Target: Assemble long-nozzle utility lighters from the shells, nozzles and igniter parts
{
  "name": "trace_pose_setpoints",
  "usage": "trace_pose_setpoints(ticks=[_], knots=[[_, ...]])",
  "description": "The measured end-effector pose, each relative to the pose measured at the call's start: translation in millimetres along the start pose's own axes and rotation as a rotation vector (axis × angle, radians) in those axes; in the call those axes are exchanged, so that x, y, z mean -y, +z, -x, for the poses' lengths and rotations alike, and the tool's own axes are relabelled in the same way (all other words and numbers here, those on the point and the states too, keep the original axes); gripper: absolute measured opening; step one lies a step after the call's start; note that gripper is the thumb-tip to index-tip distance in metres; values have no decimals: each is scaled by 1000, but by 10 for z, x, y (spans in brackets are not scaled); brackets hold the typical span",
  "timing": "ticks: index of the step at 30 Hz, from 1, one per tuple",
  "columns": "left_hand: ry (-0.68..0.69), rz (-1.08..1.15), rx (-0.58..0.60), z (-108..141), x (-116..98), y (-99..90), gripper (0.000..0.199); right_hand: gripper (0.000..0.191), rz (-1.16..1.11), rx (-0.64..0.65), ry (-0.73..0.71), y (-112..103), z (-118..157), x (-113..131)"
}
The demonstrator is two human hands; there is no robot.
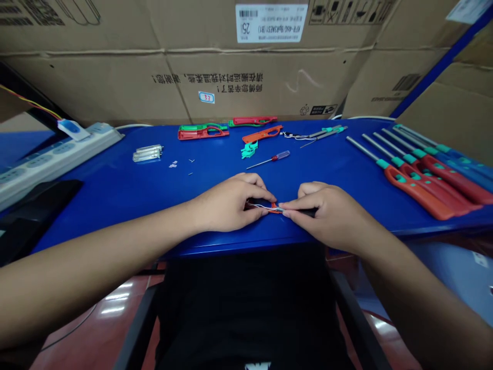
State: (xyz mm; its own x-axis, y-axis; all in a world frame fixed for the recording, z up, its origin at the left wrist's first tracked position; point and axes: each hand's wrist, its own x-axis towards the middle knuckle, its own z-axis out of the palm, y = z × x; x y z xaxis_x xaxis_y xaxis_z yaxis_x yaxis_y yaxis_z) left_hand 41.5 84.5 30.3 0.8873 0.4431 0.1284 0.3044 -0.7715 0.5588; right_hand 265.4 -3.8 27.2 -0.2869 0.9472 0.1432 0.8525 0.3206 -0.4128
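Observation:
At the table's front edge my left hand (236,203) is closed around an orange lighter casing (273,205), mostly hidden by its fingers. Thin white wires (257,206) run out of that hand across the casing. My right hand (327,210) pinches a grey metal lighter tube (280,209) where it meets the casing, the fingertips of both hands almost touching. Something dark shows under the right fingers, too covered to make out. Beyond the hands lies a screwdriver (280,156) with a clear purple handle, beside turquoise plastic parts (249,149).
Behind are an orange casing half (262,134), red and green casings (203,132) and wired lighter tubes (327,133). Clear fuel tanks (148,153) and small metal bits (191,161) lie left, near a power strip (57,149). Several assembled lighters (423,190) stand right; cardboard (215,61) walls the back.

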Motion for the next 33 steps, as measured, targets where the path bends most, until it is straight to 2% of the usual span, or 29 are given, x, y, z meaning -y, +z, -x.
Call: trace_pose_setpoints(ticks=[3,7,10,13,16,19,22,25,28,33], knots=[[-27,29,-26,20,-50,7,23,19,-50,50,-25,-49,-62,-58],[-64,10,-66,41,-90,30,13,19,-102,189,-38,-124,-172,-127],[-67,-13,-62,57,-113,47,10,19,-126,209,-56,-139,-228,-183],[-58,-58,-52,112,-177,60,10,19,-236,224,-132,-131,-244,-224],[-74,-68,-40,231,-292,77,10,17,-325,280,-177,-127,-226,-194],[-142,-32,-61,376,-417,117,9,10,-340,308,-150,-119,-185,-83],[-211,-17,-131,482,-491,191,10,6,-336,304,-155,-97,-146,38],[-229,-9,-206,519,-473,263,11,6,-302,282,-143,-63,-139,93],[-218,-1,-238,501,-386,279,12,7,-266,228,-116,-31,-178,62],[-188,-52,-245,454,-259,223,10,9,-112,126,-181,-3,-238,-35]])
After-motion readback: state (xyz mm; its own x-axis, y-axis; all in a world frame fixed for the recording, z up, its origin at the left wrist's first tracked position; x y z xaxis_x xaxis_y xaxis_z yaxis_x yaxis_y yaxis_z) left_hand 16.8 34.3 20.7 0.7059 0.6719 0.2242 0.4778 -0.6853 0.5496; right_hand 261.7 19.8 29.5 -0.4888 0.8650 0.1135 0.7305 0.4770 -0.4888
